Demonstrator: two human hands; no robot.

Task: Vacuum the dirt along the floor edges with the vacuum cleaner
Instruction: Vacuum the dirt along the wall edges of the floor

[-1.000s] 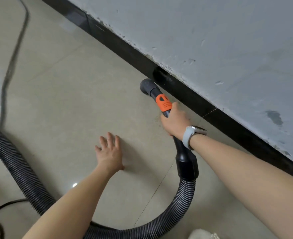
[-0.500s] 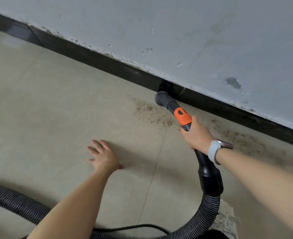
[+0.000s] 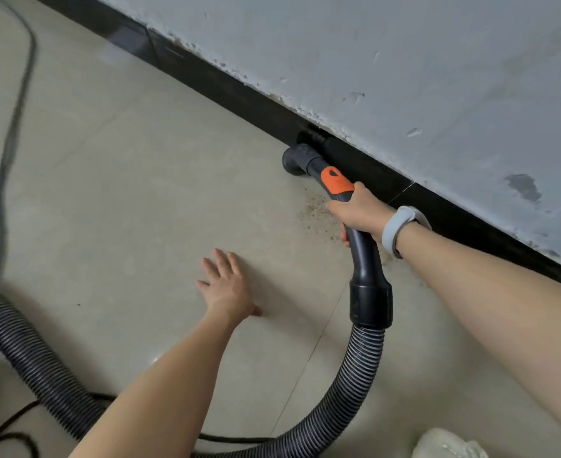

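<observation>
The task is judged to be partly done: a scatter of brown dirt specks (image 3: 318,214) is seen on the pale beige tiled floor (image 3: 123,193), just beside the glossy black skirting board (image 3: 256,104) that runs under the chipped grey-blue painted wall (image 3: 404,61), and fainter specks can be made out further along the edge beneath the right forearm, so that stretch is taken to be left for cleaning; the floor edge beyond the nozzle looks clean, though fine dust there cannot be told. The round dark grey nozzle (image 3: 295,159) of the vacuum cleaner is set on the floor close against the skirting board, ahead of the dirt patch and not over it. The black rigid handle tube with its orange slider (image 3: 337,182) is gripped by the right hand (image 3: 360,211), whose fingers are curled fully round the tube just below the orange part; a pale grey wristband (image 3: 396,231) is worn on that wrist. From the tube the black ribbed hose (image 3: 355,385) is led down and round to the left along the floor. The left hand (image 3: 227,287) is laid flat on the floor with its fingers straight and slightly spread, nothing being held by it, well apart from the nozzle. A thin dark cable (image 3: 11,133) is seen blurred across the floor at the left
</observation>
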